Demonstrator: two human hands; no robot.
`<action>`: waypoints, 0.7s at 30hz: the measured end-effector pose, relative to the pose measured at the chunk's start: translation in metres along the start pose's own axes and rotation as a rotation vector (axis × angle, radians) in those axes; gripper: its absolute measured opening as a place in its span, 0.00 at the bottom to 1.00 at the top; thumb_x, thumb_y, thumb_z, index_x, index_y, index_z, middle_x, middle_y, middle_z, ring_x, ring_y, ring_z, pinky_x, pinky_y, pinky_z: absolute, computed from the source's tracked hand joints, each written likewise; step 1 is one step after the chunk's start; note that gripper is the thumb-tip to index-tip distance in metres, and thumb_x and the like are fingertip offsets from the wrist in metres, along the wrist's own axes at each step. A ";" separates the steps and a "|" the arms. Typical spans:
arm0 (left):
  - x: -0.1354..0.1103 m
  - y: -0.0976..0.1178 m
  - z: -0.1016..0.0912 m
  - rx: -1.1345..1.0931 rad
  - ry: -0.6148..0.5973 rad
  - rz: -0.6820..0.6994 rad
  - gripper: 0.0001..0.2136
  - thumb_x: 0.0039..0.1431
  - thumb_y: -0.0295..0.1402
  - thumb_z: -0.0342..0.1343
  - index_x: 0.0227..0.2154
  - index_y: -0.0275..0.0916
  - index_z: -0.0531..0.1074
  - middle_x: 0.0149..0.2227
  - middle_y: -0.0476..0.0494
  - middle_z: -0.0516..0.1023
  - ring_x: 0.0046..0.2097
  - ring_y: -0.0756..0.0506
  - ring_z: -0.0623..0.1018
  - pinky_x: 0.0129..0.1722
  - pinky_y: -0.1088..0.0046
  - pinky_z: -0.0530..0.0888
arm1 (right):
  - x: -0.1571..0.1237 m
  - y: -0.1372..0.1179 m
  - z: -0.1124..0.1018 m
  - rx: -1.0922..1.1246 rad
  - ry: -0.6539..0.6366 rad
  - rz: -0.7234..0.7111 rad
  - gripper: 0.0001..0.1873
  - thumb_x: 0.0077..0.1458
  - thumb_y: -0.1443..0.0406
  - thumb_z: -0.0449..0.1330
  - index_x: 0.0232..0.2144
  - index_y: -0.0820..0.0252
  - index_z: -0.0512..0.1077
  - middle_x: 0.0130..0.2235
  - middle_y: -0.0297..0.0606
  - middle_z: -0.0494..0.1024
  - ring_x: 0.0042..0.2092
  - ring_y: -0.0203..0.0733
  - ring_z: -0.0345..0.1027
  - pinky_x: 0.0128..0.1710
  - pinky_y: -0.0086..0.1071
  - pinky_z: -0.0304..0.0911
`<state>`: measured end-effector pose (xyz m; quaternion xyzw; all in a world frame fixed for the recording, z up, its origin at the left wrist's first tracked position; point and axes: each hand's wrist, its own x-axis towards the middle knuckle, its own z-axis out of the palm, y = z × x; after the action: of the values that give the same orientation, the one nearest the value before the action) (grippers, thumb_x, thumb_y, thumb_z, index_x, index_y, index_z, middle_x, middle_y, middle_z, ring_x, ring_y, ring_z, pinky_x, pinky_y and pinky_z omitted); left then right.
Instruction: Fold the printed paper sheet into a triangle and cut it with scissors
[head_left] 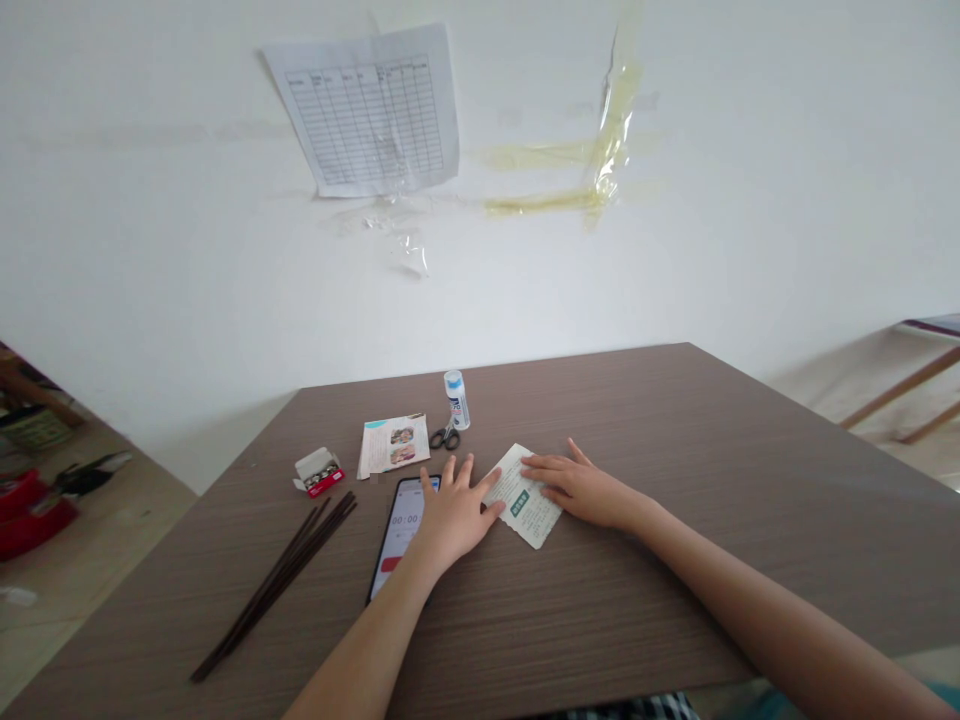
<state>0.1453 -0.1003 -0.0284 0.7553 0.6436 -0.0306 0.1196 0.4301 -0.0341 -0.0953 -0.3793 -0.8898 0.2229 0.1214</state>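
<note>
A printed piece of paper [534,515] with a dark green label lies flat and turned at an angle on the brown table. My right hand [581,488] rests on its right edge, fingers stretched out. At its left edge is my left hand [461,512], fingers spread, with the thumb and a fingertip at the paper's border. Under that hand and forearm lies a phone [397,535] showing a timer, partly covered. Neither hand grips anything.
Behind the hands are a glue bottle [457,400], black-handled scissors [445,437] and a stack of printed sheets [393,446]. A small open box [319,472] of metal pieces and several dark brown sticks [277,580] lie left. The table [637,400] meets a white wall.
</note>
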 end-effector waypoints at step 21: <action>-0.001 0.003 0.003 0.052 0.058 0.018 0.30 0.90 0.28 0.56 0.84 0.60 0.82 0.91 0.40 0.72 0.93 0.18 0.65 0.88 0.10 0.59 | 0.000 0.000 0.006 -0.202 0.220 0.059 0.12 0.82 0.66 0.69 0.52 0.53 0.95 0.54 0.51 0.93 0.59 0.61 0.91 0.78 0.59 0.79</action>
<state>0.1486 -0.1022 -0.0308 0.7646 0.6389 -0.0241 0.0813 0.4277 -0.0366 -0.1008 -0.4376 -0.8776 0.0927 0.1727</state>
